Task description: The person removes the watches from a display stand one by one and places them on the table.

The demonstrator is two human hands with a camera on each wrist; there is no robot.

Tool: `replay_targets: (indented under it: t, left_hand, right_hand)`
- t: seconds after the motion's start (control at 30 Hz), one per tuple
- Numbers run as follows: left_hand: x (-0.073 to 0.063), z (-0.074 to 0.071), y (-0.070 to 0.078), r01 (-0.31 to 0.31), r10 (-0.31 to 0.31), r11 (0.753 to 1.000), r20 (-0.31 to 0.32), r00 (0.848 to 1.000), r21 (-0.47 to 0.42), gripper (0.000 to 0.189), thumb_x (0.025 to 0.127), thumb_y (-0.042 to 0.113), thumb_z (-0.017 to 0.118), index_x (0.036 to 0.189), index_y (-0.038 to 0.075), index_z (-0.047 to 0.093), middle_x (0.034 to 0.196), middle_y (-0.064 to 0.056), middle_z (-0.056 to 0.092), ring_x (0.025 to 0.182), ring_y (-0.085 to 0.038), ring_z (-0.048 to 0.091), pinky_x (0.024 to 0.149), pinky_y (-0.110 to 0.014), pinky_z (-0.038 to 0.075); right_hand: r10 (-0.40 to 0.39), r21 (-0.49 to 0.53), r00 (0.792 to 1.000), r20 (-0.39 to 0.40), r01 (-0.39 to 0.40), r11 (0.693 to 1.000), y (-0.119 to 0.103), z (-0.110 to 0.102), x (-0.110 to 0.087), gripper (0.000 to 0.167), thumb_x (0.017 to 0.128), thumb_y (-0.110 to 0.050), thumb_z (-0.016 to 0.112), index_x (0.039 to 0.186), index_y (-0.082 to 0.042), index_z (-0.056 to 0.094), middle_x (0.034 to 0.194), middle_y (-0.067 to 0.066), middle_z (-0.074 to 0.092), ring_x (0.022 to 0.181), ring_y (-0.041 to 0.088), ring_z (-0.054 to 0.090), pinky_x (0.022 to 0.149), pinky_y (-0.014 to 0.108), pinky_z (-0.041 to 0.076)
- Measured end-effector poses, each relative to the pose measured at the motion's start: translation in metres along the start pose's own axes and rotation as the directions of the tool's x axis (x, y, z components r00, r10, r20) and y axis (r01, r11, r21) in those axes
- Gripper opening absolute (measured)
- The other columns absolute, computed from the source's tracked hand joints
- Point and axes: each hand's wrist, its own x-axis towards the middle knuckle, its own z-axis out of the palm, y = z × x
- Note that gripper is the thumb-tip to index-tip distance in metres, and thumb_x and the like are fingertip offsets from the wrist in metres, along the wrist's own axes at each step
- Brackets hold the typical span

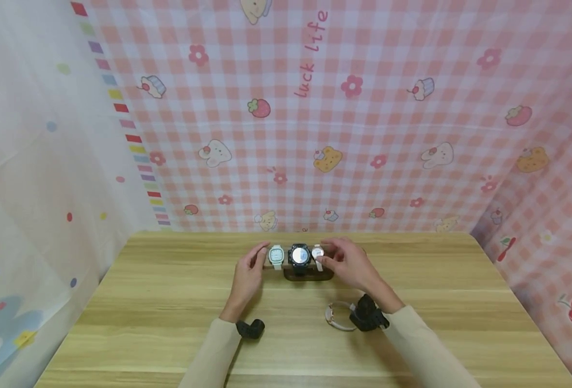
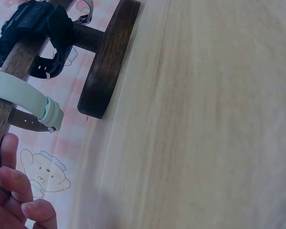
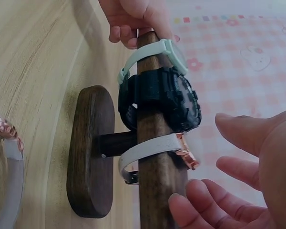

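A dark wooden watch stand (image 1: 309, 276) carries three watches on its crossbar (image 3: 161, 198). From left to right come a mint-green watch (image 1: 276, 255), a bulky black watch (image 1: 300, 256) and a white-strapped watch (image 3: 150, 149) with a rose-gold case. My left hand (image 1: 248, 274) grips the bar's left end between thumb and fingers, beside the mint watch. At the right end is my right hand (image 1: 351, 262), its fingers apart around the white watch. In the right wrist view its thumb stands off from the watch face, while a fingertip lies close at the bar.
Another watch (image 1: 330, 314) with a light strap and rose-gold case lies on the wooden table (image 1: 169, 323), in front of the stand and close to the black camera (image 1: 365, 313) on my right wrist. A pink checked cloth (image 1: 290, 134) hangs behind the table.
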Motion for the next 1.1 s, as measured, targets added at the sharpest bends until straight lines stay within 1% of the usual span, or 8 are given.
replay_targets:
  t: [0.1,0.27,0.4,0.57,0.73,0.87,0.97,1.1]
  left_hand:
    - [0.001,0.0,-0.003,-0.016,0.016,1.0,-0.005,1.0,-0.002,0.033,0.104,0.026,0.052,0.13,0.009,0.065,0.127,-0.006,0.066,0.098,-0.022,0.058,0.081,-0.022,0.046]
    - [0.001,0.001,-0.004,-0.017,0.017,1.0,-0.003,1.0,0.012,0.034,0.104,0.028,0.053,0.129,0.01,0.066,0.129,-0.003,0.066,0.101,-0.016,0.058,0.082,-0.021,0.046]
    - [0.001,0.001,-0.004,-0.008,0.008,1.0,-0.001,1.0,0.018,0.035,0.104,0.029,0.052,0.13,0.009,0.065,0.13,-0.002,0.065,0.106,-0.014,0.059,0.088,-0.026,0.048]
    - [0.001,0.0,-0.003,0.005,-0.006,1.0,0.009,1.0,0.01,0.035,0.104,0.029,0.051,0.131,0.011,0.065,0.133,0.0,0.063,0.116,-0.014,0.058,0.095,-0.032,0.047]
    - [0.001,-0.001,-0.002,0.003,-0.003,1.0,0.002,1.0,0.01,0.035,0.104,0.031,0.052,0.13,0.013,0.065,0.132,0.0,0.064,0.112,-0.014,0.058,0.09,-0.026,0.047]
    - [0.001,-0.001,-0.002,-0.006,0.006,1.0,0.003,1.0,0.003,0.034,0.104,0.031,0.052,0.129,0.014,0.066,0.131,-0.003,0.064,0.105,-0.019,0.059,0.083,-0.022,0.046]
    - [0.001,-0.001,-0.003,-0.004,0.004,1.0,0.011,1.0,0.0,0.033,0.104,0.032,0.052,0.128,0.015,0.067,0.128,-0.002,0.065,0.097,-0.022,0.059,0.077,-0.022,0.046]
    - [0.002,-0.001,-0.005,0.006,-0.006,1.0,0.017,1.0,0.006,0.031,0.104,0.032,0.052,0.127,0.018,0.068,0.127,0.0,0.066,0.095,-0.019,0.058,0.076,-0.023,0.047]
  right_hand:
    - [0.026,0.0,1.0,-0.012,-0.026,1.0,0.002,0.003,0.003,0.046,0.09,-0.025,0.075,0.129,-0.005,0.063,0.105,0.01,0.064,0.08,0.015,0.058,0.069,0.03,0.049]
    - [0.046,-0.015,0.999,-0.024,-0.046,0.999,0.006,0.005,0.006,0.045,0.091,-0.027,0.073,0.13,-0.005,0.062,0.106,0.01,0.063,0.08,0.016,0.056,0.069,0.031,0.047]
    - [0.05,-0.013,0.999,-0.012,-0.05,0.999,0.008,0.006,0.01,0.045,0.093,-0.028,0.071,0.131,-0.006,0.062,0.106,0.009,0.063,0.08,0.016,0.055,0.068,0.032,0.047]
    - [0.037,0.004,0.999,0.039,-0.038,0.999,0.009,0.004,0.015,0.046,0.093,-0.027,0.07,0.134,-0.007,0.06,0.105,0.009,0.062,0.08,0.016,0.055,0.067,0.031,0.047]
    - [0.034,0.014,0.996,0.084,-0.035,0.999,0.007,0.001,0.019,0.046,0.094,-0.022,0.07,0.136,-0.007,0.059,0.101,0.007,0.061,0.08,0.017,0.056,0.068,0.031,0.047]
    - [0.034,0.013,0.994,0.1,-0.035,0.999,0.005,0.0,0.02,0.046,0.093,-0.02,0.07,0.136,-0.007,0.059,0.093,0.006,0.061,0.075,0.017,0.055,0.066,0.031,0.046]
    - [0.037,-0.009,0.994,0.107,-0.036,0.999,0.004,0.0,0.021,0.047,0.092,-0.02,0.071,0.136,-0.007,0.06,0.087,0.004,0.06,0.071,0.015,0.054,0.062,0.03,0.045]
    - [0.047,-0.04,0.992,0.117,-0.043,0.998,0.004,0.001,0.022,0.046,0.092,-0.02,0.071,0.136,-0.008,0.06,0.081,0.002,0.059,0.066,0.013,0.052,0.058,0.029,0.043]
